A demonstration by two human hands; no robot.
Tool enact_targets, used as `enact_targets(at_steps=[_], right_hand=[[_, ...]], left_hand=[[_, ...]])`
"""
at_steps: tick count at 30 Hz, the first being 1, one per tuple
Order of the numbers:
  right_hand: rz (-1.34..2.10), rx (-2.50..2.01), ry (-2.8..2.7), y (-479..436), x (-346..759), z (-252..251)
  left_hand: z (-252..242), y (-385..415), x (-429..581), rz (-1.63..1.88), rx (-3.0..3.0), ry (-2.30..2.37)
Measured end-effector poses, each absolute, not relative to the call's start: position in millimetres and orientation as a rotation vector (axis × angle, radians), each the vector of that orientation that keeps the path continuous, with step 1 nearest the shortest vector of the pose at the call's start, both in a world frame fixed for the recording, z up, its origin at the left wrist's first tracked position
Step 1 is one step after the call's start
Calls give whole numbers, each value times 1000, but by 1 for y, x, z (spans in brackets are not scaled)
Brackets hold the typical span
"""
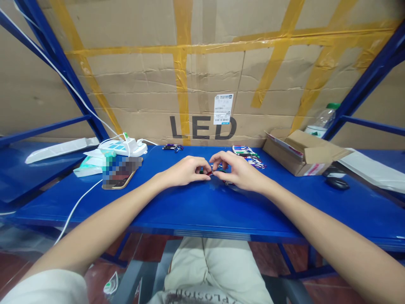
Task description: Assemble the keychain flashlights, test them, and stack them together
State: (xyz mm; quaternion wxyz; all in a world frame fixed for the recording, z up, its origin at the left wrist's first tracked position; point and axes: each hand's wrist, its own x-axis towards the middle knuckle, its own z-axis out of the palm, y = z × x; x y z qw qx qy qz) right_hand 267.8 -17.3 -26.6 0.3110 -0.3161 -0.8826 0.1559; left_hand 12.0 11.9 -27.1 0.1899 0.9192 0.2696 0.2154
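Note:
My left hand (191,170) and my right hand (232,169) meet over the middle of the blue table, fingers curled and fingertips close together. Between them is a small red metallic tube (209,172), pinched by both hands and partly covered by the fingers. Something green and a bit of metal (228,182) show under my right hand, mostly hidden. Behind that hand lies a group of small coloured tubes with carabiner clips (249,157), in blue, green, red and purple. A smaller dark bunch of similar tubes (172,147) rests at the table's back, beyond my left hand.
An open cardboard box (302,152), a black mouse (337,183) and a bottle (322,120) stand to the right. Leftward are a phone (122,174), a power strip (118,147) with white cables and a tissue pack (91,164). A large taped carton (142,93) walls off the back.

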Motion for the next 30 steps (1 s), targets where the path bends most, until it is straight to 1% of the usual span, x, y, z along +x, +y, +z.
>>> enact_targets(at_steps=[12,18,30], right_hand=[[383,-837,-2304,-17,269,-25],[397,-759,-2229,-17,269,-23],[465,-784,-2271,-21,269,-21]], left_hand=[[-28,13,12,674,2543,706],[-29,16,10,680,2564,644],[-32,16,11,636,2456,739]])
